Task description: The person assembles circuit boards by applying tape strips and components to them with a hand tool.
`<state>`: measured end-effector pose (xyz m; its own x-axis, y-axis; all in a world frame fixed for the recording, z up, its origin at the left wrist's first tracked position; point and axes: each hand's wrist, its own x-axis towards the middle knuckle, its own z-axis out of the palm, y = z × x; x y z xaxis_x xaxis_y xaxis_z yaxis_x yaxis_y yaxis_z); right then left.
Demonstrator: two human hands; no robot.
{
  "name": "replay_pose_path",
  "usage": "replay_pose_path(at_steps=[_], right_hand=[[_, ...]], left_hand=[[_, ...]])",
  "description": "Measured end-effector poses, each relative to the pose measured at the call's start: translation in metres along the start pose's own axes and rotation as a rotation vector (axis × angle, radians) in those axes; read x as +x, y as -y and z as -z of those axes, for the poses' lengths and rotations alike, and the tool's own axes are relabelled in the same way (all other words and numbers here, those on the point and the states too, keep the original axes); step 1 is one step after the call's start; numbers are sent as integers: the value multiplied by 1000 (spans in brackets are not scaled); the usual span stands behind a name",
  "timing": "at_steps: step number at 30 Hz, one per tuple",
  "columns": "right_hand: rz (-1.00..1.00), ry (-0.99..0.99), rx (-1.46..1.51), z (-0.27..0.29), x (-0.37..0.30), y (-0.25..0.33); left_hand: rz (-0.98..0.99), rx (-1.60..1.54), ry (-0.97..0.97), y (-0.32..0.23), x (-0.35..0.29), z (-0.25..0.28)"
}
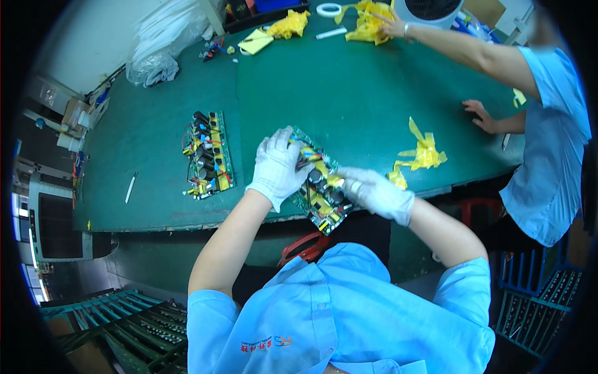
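In front of me a green circuit board (322, 207), crowded with black capacitors, wires and yellow tape, lies slantwise at the table's front edge. My left hand (277, 163), in a white glove, grips its left side with the fingers over the upper part. From the right, my right hand (377, 193), also gloved, reaches onto the board's parts with the fingertips drawn together; what they pinch, if anything, is too small to make out. A second, similar circuit board (212, 156) lies to the left, apart from both hands.
On the green table (149, 187) lie a white-handled slim tool (131, 187) at left and crumpled yellow tape (425, 149) at right. A co-worker's hand (391, 25) touches another yellow heap at the back. A tape roll (329, 10) and a plastic bag (165, 43) sit far off.
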<state>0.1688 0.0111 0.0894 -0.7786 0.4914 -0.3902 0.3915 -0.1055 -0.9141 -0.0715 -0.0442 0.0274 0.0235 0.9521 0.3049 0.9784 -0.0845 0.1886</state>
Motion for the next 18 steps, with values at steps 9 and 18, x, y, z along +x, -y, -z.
replay_pose_path(at_steps=[9,18], right_hand=[[220,-28,-151,-28,12,-41],[192,-89,93,-37,16,-57]], left_hand=[[87,386,642,-15,47,1],[7,115,388,6,42,-22]])
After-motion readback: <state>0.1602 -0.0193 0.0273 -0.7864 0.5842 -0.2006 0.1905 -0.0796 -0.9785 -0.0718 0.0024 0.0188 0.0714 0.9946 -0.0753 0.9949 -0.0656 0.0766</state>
